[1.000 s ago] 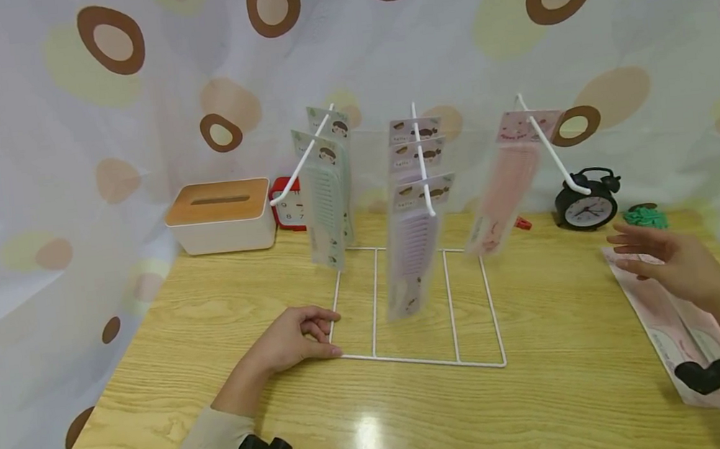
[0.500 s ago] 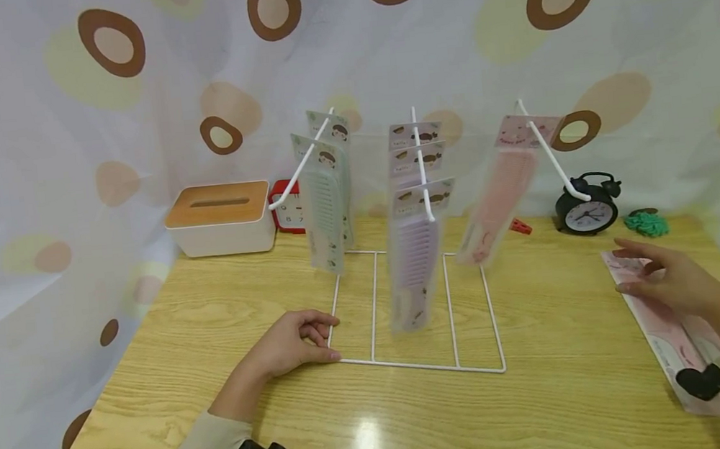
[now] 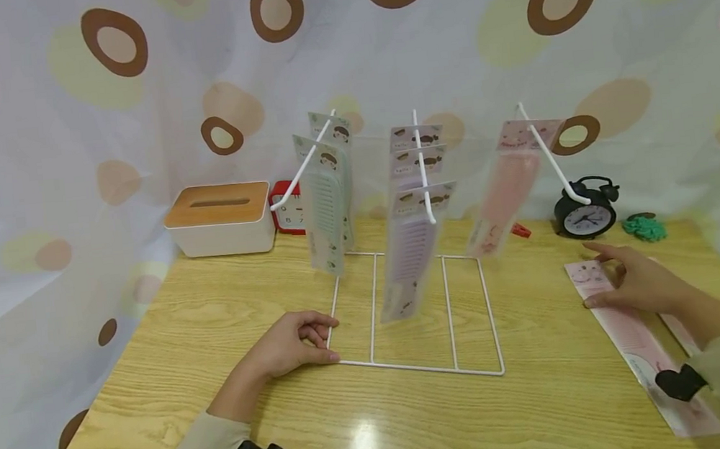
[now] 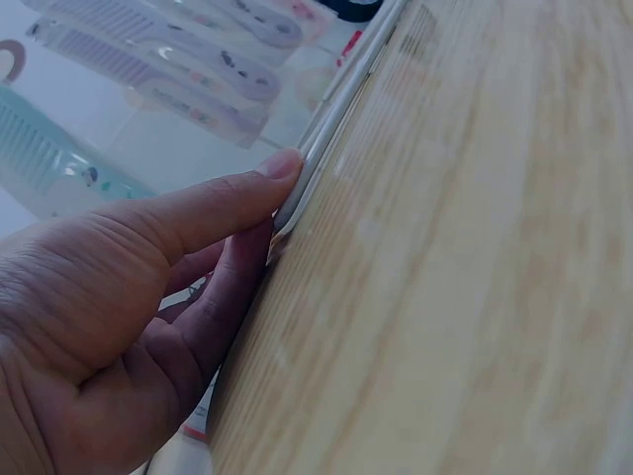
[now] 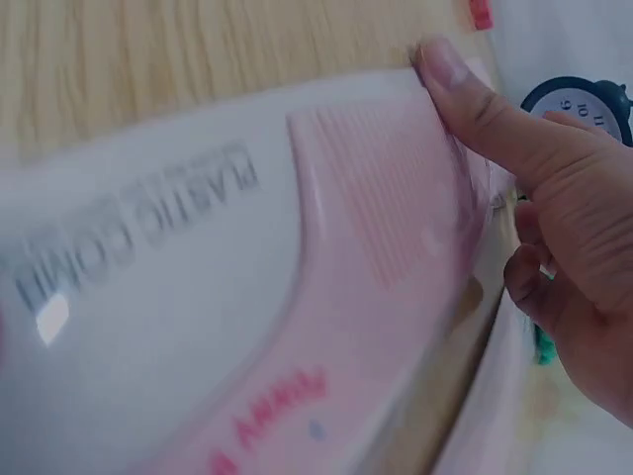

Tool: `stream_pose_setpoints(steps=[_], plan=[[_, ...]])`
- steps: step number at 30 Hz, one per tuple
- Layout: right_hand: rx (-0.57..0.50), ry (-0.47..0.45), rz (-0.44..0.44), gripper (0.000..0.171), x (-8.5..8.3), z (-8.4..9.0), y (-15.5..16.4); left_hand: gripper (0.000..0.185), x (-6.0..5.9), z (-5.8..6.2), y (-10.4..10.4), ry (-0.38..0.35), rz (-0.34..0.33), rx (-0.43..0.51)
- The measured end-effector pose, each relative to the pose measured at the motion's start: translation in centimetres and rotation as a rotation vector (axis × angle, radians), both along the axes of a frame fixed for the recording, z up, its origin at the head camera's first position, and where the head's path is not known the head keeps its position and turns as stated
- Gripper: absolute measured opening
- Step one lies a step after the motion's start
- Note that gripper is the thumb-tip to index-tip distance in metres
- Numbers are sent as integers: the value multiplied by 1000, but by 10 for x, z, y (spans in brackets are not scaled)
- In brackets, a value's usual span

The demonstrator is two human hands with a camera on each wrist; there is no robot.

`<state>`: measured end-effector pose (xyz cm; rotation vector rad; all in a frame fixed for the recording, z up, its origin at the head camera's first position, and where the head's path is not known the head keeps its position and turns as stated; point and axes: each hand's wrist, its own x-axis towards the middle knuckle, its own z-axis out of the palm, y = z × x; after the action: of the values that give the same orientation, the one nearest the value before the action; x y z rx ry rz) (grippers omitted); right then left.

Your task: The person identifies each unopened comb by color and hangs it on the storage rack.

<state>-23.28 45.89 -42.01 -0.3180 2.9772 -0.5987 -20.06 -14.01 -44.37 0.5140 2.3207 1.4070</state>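
Wire rack [image 3: 450, 317] sits mid-table [image 3: 213, 318], combs hanging above. Tissue box [image 3: 219, 218] behind left; alarm clock [image 3: 583, 209] behind right, packaged comb [image 3: 632, 343] before it.

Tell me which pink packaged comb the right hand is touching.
The pink plastic comb pack lying flat on the wooden table, under the right hand. The other pink comb pack hangs on the white wire rack's right hook, untouched.

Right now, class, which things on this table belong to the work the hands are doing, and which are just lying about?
In the work:
- left hand steadying the wire rack
- right hand gripping a packaged pink comb
- hanging combs

Lying about:
- tissue box
- red clock
- black alarm clock
- green scrunchie
- red clip
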Motion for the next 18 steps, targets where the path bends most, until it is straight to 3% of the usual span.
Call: stream_pose_setpoints(steps=[5, 10, 18], plan=[[-76, 42, -95, 102, 3, -2, -9, 56, -1, 1, 1, 2, 11, 7], [-175, 166, -166, 76, 14, -6, -9, 55, -1, 1, 3, -7, 19, 8], [-604, 144, -239, 63, 36, 13, -20, 54, 1, 0, 1, -13, 23, 1]])
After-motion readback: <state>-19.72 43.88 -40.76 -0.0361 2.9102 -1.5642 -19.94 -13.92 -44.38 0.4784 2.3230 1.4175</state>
